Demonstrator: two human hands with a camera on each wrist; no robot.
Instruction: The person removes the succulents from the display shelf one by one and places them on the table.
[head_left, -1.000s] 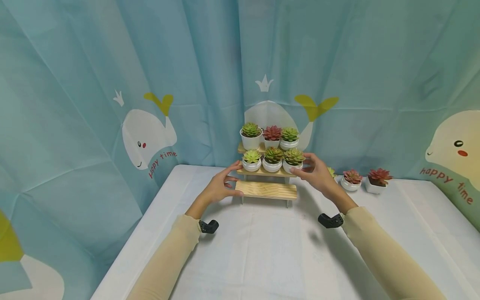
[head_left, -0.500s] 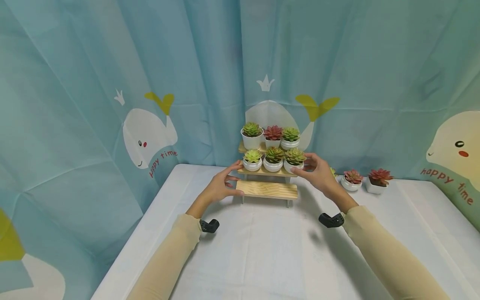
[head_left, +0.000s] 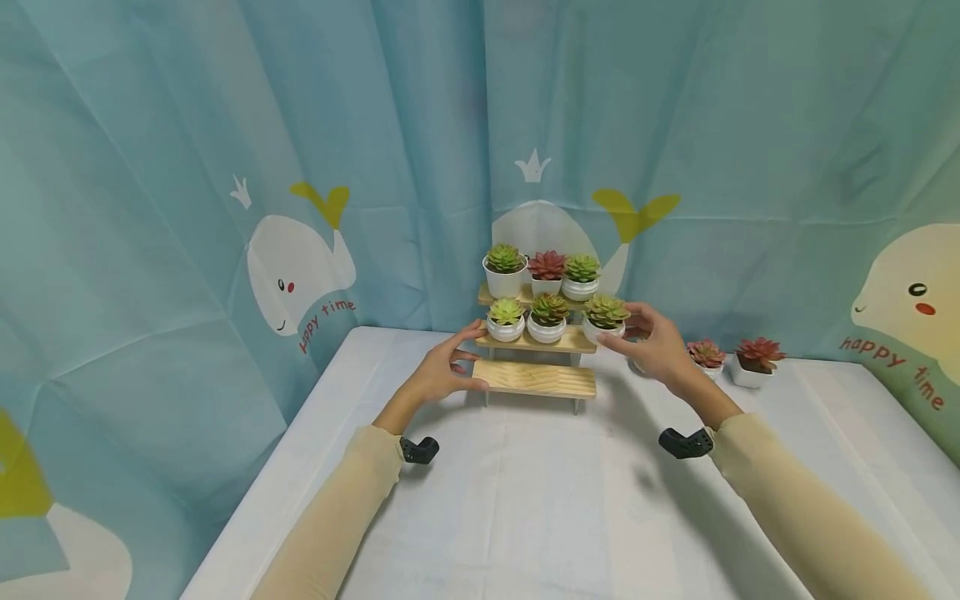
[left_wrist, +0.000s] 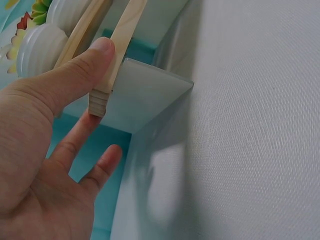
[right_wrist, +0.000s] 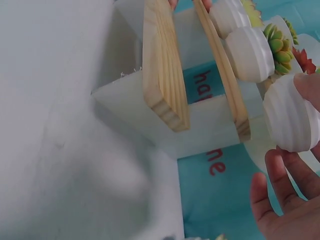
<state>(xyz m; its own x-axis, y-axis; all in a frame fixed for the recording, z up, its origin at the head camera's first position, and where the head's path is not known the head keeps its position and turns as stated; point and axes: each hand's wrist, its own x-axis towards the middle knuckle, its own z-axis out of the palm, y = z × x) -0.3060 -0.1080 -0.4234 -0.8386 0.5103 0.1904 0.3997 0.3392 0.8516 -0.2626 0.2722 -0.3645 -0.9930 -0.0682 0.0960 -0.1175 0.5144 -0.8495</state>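
Note:
A small three-tier wooden plant stand with white side panels stands on the table. My left hand holds its left end, the thumb on the lowest board and a fingertip against that board's end. My right hand grips a green potted succulent by its ribbed white pot, just off the right end of the middle board. Two more potted succulents, a pale green one and a darker reddish-green one, sit on the middle board.
On the top board stand a green succulent, a red one and another green one. Right of the stand, two red succulents, one round-potted and one square-potted, sit on the white tablecloth. A blue whale-print curtain hangs behind.
My right hand has moved right with the green potted succulent, taking it off the right end of the middle board. My left hand stays at the stand's left end.

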